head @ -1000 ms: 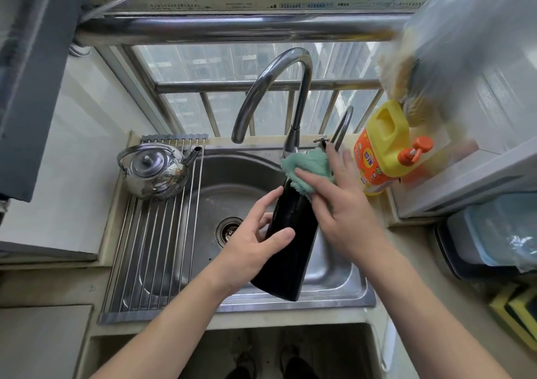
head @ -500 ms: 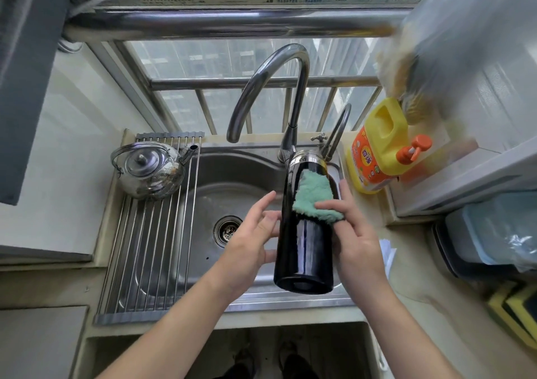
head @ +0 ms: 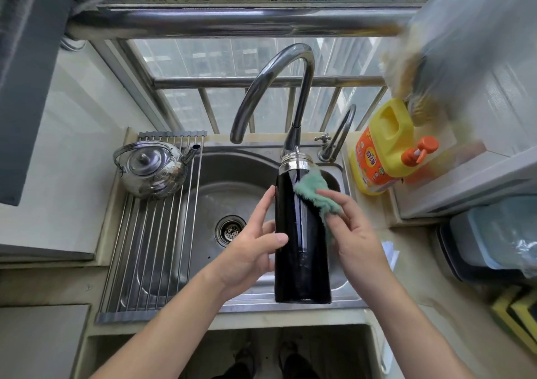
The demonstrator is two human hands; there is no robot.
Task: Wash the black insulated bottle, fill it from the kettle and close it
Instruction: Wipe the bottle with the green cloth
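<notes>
We lose some fingers of the left hand [head: 252,250] behind the black bottle [head: 302,248], which also hides the sink's [head: 203,204] right wall. The green cloth's [head: 312,191] lower end runs under the right hand [head: 357,233]. Right of the sink, the detergent jug's [head: 383,149] label is unreadable, the plastic bag [head: 470,44] blurred and cropped.

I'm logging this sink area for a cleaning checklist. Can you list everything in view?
black bottle: one, black with steel neck, upright over the sink, no lid
green cloth: one, green, against the bottle's upper right side
kettle: one, steel, on the rack
drying rack: one, steel, across the sink's left part
sink: one, steel, centre
tall tap: one, steel, behind the sink
small tap: one, steel, right of the tall one
detergent jug: one, yellow with orange pump, right of the sink
left-hand grip: one, holds the bottle's left side
right-hand grip: one, holds the cloth to the bottle
</notes>
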